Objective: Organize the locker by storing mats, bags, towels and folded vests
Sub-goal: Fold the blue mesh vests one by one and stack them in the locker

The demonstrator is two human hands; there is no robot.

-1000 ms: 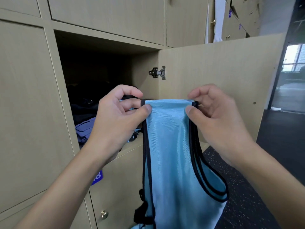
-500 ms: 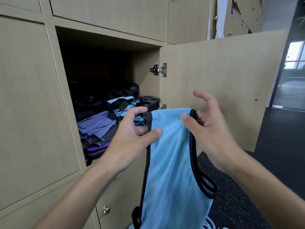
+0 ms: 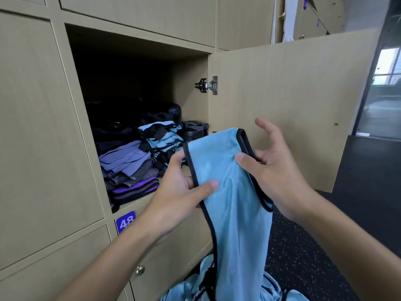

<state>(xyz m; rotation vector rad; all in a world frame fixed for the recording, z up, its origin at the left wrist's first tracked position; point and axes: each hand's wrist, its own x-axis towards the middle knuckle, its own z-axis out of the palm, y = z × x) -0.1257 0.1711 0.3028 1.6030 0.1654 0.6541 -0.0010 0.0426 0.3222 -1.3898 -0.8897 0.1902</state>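
A light blue vest (image 3: 234,203) with black trim hangs in front of the open locker (image 3: 138,51). My left hand (image 3: 182,194) pinches its left edge between thumb and fingers. My right hand (image 3: 273,168) holds the right trim with the thumb on the front, while its outer fingers spread loosely. Inside the locker lie a stack of folded blue vests (image 3: 161,137), folded purple and grey towels (image 3: 128,168) and dark bags (image 3: 112,133) behind them.
The locker door (image 3: 288,101) stands open to the right, just behind my right hand. More blue vests (image 3: 217,287) lie heaped on the dark speckled floor (image 3: 303,253) below. A blue number plate 48 (image 3: 125,221) marks the closed door underneath.
Both hands have lowered with the vest, uncovering the locker's contents. My left hand slid down the left edge, and my right hand's outer fingers opened.
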